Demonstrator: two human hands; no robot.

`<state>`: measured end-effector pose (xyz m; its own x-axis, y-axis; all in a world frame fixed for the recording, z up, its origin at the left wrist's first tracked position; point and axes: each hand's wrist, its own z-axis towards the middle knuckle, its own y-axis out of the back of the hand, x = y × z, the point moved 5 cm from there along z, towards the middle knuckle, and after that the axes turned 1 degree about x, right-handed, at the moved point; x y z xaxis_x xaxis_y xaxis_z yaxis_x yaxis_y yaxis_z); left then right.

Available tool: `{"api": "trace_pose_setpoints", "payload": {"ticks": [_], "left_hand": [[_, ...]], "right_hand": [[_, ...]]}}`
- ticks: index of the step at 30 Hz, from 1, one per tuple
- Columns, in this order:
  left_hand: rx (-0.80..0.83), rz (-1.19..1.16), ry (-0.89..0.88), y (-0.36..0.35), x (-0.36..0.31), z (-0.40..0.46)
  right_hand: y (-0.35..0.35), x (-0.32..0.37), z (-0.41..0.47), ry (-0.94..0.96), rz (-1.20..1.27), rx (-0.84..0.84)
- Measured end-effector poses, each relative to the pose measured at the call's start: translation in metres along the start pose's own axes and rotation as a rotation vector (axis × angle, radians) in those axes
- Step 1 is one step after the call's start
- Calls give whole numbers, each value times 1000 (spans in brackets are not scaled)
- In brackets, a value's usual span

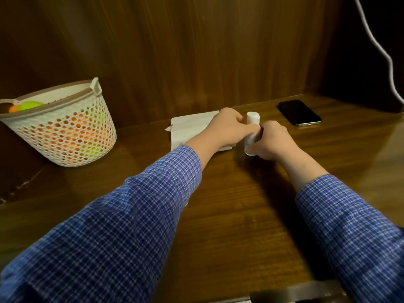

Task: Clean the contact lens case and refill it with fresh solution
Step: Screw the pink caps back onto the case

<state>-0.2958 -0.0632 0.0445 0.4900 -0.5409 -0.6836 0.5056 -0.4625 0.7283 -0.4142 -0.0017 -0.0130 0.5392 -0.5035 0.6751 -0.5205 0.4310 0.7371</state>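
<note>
My right hand (274, 142) is curled round the lower part of a small white plastic bottle (253, 132) that stands tilted near the far edge of the brown wooden tabletop (229, 204), while my left hand (228, 129) pinches it from the other side just below its cap. A white paper tissue (192, 127) lies spread under my left hand. A black smartphone (299, 113) lies toward the far right corner, and a white perforated plastic basket (65, 127) with orange and green balls stands at the left edge.

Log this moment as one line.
left hand: touches bottle | right hand: grips white bottle | tissue: on table | case: unseen
</note>
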Motion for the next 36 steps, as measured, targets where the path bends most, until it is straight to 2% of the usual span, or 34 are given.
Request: {"api": "trace_pose_setpoints", "payload": {"ticks": [3,5,8,9,11,13,16,21,31,36], "left_hand": [[-85,25,-15,32,3,-18],[-168,31,-40,66,8,-38],[-257,59,-80,116,26,-76],[-266,62,-95,128,34,-90],[-238,66,-130,140,52,-119],[-128,82,-134,136,75,-143],[101,24,-9,107,116,-164],[186,133,6,78,144,-167],[45,112,-120,64,155,-169],[10,76,-123,64,153,-170]], "right_hand": [[11,3,-10,-124,-70,61],[24,6,-19,-123,-109,48],[29,25,-45,167,-72,-68],[22,37,-56,280,-49,-48],[-6,59,-69,441,29,103],[-37,73,-73,483,27,258],[-76,82,-67,492,-131,393],[-100,92,-61,542,-240,415],[-96,99,-71,653,-310,440],[-85,96,-79,642,-143,418]]}}
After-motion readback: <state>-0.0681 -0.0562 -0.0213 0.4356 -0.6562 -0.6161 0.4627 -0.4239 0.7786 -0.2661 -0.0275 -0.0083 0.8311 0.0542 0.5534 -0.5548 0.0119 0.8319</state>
